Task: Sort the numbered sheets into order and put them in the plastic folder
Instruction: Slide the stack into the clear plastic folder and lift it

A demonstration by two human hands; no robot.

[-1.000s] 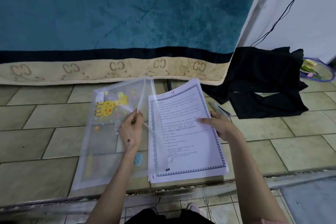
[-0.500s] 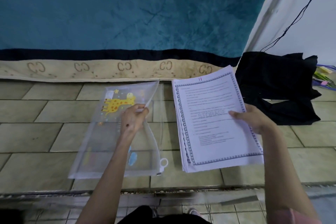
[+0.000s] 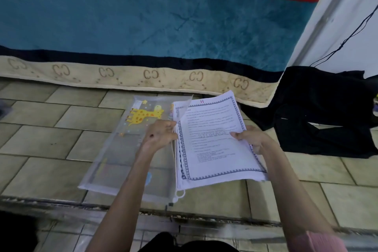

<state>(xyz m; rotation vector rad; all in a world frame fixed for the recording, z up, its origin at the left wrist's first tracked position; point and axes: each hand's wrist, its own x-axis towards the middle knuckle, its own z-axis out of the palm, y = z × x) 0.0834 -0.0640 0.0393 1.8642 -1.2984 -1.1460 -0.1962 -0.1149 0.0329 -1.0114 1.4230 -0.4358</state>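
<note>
Sheets (image 3: 216, 145): light, floppy stack, right hand (image 3: 250, 139) pinching its right edge. Left hand (image 3: 158, 133) pinches folder (image 3: 122, 149) flap open; thin, slippery plastic. Best gripped mid-edge, likely to fan.

Both bare forearms reach forward from the bottom edge toward the stack of sheets (image 3: 212, 143). The left hand (image 3: 158, 134), fingers curled, pinches the folder's flap (image 3: 184, 110) at the stack's left edge. The right hand (image 3: 250, 137) grips the stack's right edge, thumb on top, pink sleeve behind.
</note>
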